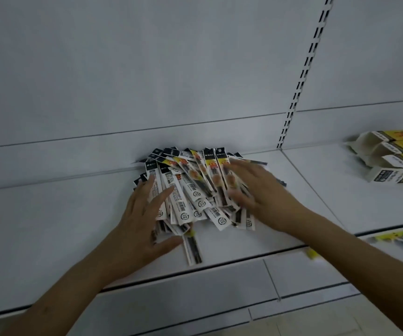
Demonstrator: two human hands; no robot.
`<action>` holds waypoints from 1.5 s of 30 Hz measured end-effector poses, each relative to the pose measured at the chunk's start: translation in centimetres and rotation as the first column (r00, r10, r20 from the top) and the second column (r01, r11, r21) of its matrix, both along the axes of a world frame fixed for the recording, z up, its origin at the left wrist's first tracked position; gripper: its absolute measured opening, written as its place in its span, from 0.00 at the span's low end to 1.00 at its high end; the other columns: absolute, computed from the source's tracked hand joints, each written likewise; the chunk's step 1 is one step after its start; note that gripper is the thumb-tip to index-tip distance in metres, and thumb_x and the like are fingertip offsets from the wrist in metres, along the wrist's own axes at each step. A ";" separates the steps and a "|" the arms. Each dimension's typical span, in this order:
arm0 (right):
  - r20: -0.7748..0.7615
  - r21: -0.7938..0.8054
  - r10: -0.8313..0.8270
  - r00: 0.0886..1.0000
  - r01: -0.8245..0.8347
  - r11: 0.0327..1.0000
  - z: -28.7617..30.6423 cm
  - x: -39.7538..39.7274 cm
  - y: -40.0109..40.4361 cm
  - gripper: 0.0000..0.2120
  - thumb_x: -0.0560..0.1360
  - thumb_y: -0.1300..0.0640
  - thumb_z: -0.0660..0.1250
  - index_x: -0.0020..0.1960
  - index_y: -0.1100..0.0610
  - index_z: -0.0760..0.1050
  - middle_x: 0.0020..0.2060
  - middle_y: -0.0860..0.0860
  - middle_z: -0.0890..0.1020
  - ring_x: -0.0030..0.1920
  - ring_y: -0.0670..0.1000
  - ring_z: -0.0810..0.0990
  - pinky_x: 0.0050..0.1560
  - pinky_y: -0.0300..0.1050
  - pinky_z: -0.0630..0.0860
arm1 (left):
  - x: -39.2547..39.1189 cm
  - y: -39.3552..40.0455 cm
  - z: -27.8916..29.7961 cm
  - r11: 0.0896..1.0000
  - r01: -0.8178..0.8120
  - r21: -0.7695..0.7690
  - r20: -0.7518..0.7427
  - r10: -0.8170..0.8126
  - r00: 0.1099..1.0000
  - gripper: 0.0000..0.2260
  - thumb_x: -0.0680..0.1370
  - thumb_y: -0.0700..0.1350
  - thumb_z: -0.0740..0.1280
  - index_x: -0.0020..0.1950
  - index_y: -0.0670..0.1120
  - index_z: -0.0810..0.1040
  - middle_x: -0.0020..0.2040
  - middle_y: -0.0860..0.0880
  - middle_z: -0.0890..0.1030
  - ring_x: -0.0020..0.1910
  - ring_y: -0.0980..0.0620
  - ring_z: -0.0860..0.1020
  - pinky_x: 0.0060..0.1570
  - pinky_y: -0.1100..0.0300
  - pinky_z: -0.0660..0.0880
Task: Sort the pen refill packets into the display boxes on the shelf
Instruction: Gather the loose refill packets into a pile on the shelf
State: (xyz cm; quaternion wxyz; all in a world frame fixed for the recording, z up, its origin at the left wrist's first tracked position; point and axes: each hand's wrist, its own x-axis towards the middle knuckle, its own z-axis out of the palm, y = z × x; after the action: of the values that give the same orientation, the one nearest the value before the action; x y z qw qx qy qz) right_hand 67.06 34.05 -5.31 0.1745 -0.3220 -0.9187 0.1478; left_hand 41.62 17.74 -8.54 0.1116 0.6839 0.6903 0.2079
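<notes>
Left hand (144, 214): extended forward, fingers spread, palm down.
Right hand (261, 190): extended forward, fingers straight, laid flat.

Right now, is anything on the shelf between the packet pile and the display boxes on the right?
Nothing visible: bare white metal shelf lies between the fanned pile of black-and-yellow refill packets and the yellow-and-white cardboard display boxes. Both hands, left and right, rest on the pile.
</notes>
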 end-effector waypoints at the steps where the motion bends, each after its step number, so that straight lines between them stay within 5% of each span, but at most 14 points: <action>1: -0.069 -0.012 -0.102 0.992 0.102 0.995 0.0 0.1 1.7 0.29 0.80 0.37 0.54 0.75 0.51 0.63 0.73 0.50 0.67 0.72 0.51 0.66 0.71 0.49 0.64 | 0.1 0.1 0.0 1.000 -0.008 -0.003 0.004 0.008 1.000 0.42 0.67 0.79 0.53 0.76 0.69 0.39 0.77 0.62 0.31 0.77 0.58 0.33 0.75 0.41 0.56; 3: -0.013 -0.036 -0.245 0.970 0.244 0.969 -0.2 -0.4 5.2 0.26 0.80 0.44 0.61 0.74 0.52 0.65 0.69 0.53 0.71 0.66 0.54 0.72 0.64 0.49 0.70 | 0.6 0.6 -0.2 1.000 -0.021 -0.023 0.007 0.021 1.000 0.42 0.67 0.80 0.51 0.75 0.69 0.38 0.76 0.63 0.29 0.77 0.57 0.32 0.76 0.41 0.53; 6: 0.178 -0.161 -0.232 0.956 0.261 0.952 -0.5 -1.6 8.7 0.30 0.76 0.43 0.67 0.74 0.52 0.65 0.65 0.55 0.75 0.63 0.56 0.74 0.62 0.50 0.72 | 1.3 1.7 -0.7 0.998 -0.044 -0.034 -0.026 0.044 0.999 0.39 0.69 0.79 0.48 0.74 0.69 0.35 0.75 0.62 0.28 0.76 0.55 0.30 0.76 0.41 0.48; 10: 0.240 -0.136 -0.218 0.946 0.256 0.957 0.5 -2.4 10.3 0.13 0.75 0.46 0.69 0.53 0.53 0.74 0.44 0.49 0.78 0.44 0.51 0.75 0.38 0.43 0.70 | 1.6 2.0 -1.5 0.997 -0.069 -0.017 -0.102 0.067 0.993 0.37 0.70 0.78 0.45 0.74 0.69 0.35 0.76 0.61 0.28 0.76 0.54 0.29 0.76 0.46 0.43; 14: 0.282 -0.010 -0.273 0.920 0.287 0.958 2.5 -1.9 9.9 0.08 0.75 0.49 0.69 0.45 0.52 0.74 0.43 0.51 0.80 0.38 0.48 0.74 0.38 0.44 0.72 | 1.5 1.9 -1.7 0.997 -0.077 -0.002 -0.107 0.076 0.991 0.37 0.70 0.77 0.47 0.75 0.68 0.38 0.77 0.60 0.30 0.76 0.55 0.30 0.75 0.49 0.43; 19: 0.157 -0.207 -0.331 0.930 0.359 0.910 4.2 -0.2 7.8 0.14 0.78 0.46 0.66 0.48 0.58 0.75 0.39 0.53 0.81 0.31 0.50 0.77 0.36 0.47 0.77 | 1.5 2.0 -1.9 0.996 -0.087 0.016 -0.091 0.088 0.992 0.37 0.70 0.77 0.49 0.76 0.68 0.40 0.77 0.61 0.31 0.76 0.55 0.30 0.74 0.50 0.43; 29: 0.416 -0.030 -0.394 0.820 0.445 0.895 0.6 2.7 5.0 0.38 0.76 0.29 0.40 0.65 0.56 0.71 0.53 0.59 0.75 0.56 0.59 0.73 0.53 0.50 0.68 | 1.8 1.9 -1.6 0.989 -0.140 0.050 -0.052 0.143 0.988 0.41 0.68 0.79 0.48 0.76 0.68 0.40 0.79 0.58 0.33 0.77 0.52 0.32 0.76 0.42 0.49; 32: 0.339 -0.105 -0.319 0.885 0.373 0.922 -0.1 0.6 3.3 0.23 0.82 0.40 0.51 0.56 0.58 0.73 0.49 0.58 0.78 0.49 0.58 0.77 0.46 0.47 0.73 | 2.0 1.8 -1.6 0.988 -0.145 0.056 -0.042 0.148 0.988 0.41 0.67 0.80 0.48 0.76 0.68 0.39 0.78 0.57 0.33 0.78 0.52 0.33 0.76 0.43 0.49; 36: 0.225 -0.297 -0.203 0.953 0.266 0.917 0.2 -1.4 0.7 0.19 0.79 0.38 0.58 0.52 0.55 0.71 0.46 0.54 0.73 0.40 0.49 0.74 0.34 0.40 0.68 | 1.8 1.7 -1.6 0.991 -0.122 0.051 -0.027 0.123 0.992 0.41 0.68 0.80 0.48 0.76 0.68 0.40 0.78 0.59 0.33 0.78 0.53 0.35 0.76 0.42 0.53; 41: 0.273 -0.196 -0.275 0.922 0.333 0.922 1.7 -1.4 0.9 0.34 0.78 0.32 0.49 0.67 0.59 0.70 0.58 0.59 0.78 0.56 0.57 0.77 0.57 0.51 0.74 | 1.7 1.7 -1.7 0.991 -0.117 0.062 -0.038 0.119 0.992 0.40 0.70 0.78 0.46 0.77 0.66 0.40 0.78 0.59 0.34 0.78 0.53 0.34 0.76 0.44 0.50; 43: 0.221 -0.030 -0.380 0.898 0.395 0.918 2.2 -2.2 1.9 0.33 0.79 0.34 0.51 0.70 0.59 0.68 0.64 0.60 0.74 0.63 0.60 0.72 0.61 0.53 0.70 | 1.7 1.7 -1.6 0.991 -0.119 0.067 -0.046 0.122 0.991 0.39 0.70 0.78 0.46 0.77 0.66 0.38 0.78 0.59 0.33 0.78 0.54 0.33 0.76 0.47 0.47; 45: 0.091 0.040 -0.295 0.951 0.293 0.955 3.1 -4.2 2.6 0.30 0.79 0.37 0.57 0.70 0.58 0.69 0.63 0.58 0.74 0.64 0.58 0.71 0.60 0.52 0.71 | 1.6 1.7 -1.5 0.990 -0.123 0.065 -0.034 0.126 0.991 0.37 0.72 0.76 0.47 0.77 0.66 0.38 0.78 0.60 0.33 0.77 0.54 0.33 0.76 0.49 0.45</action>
State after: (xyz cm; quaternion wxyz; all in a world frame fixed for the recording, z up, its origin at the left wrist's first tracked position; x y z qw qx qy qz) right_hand 62.86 36.62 -2.24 0.1545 -0.4595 -0.8697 0.0923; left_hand 43.26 19.43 -10.06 0.0637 0.6466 0.7268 0.2228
